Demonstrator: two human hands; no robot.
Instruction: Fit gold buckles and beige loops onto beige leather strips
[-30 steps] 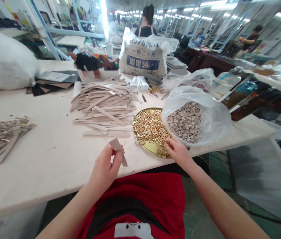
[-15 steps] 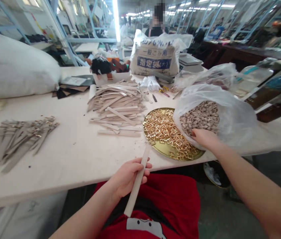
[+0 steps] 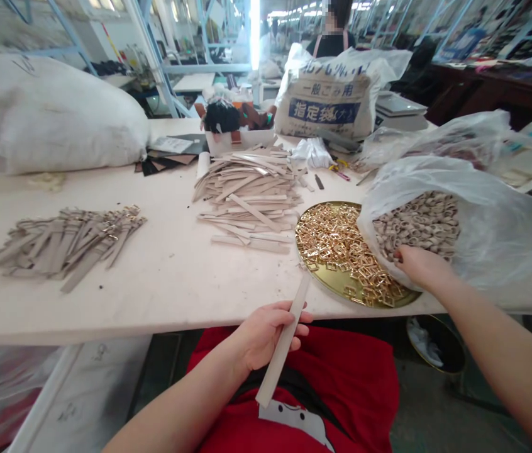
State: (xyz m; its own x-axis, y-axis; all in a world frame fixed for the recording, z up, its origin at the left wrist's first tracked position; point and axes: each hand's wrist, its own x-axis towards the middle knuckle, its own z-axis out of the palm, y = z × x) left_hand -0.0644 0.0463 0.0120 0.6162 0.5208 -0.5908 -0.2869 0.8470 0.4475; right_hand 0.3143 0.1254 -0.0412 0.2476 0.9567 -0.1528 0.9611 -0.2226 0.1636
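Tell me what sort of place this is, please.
Probably a leather-goods factory workshop: a long table holds piles of pale strips, likely leather, a gold tray of metal buckles, and further benches run back through the hall.

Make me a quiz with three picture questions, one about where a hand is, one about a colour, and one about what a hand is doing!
1. Where is the right hand?
A) Under the table
B) At the opening of the clear plastic bag
C) On the person's head

2. What colour are the small buckles on the round tray?
A) Blue
B) Gold
C) Green

3. What is the left hand doing with the pale strip?
A) Holding it
B) Cutting it with scissors
C) Pushing it into the bag

Answers:
1. B, because the hand reaches in beside the small beige loops.
2. B, because the buckles shine gold.
3. A, because the strip sits in the hand's fingers.
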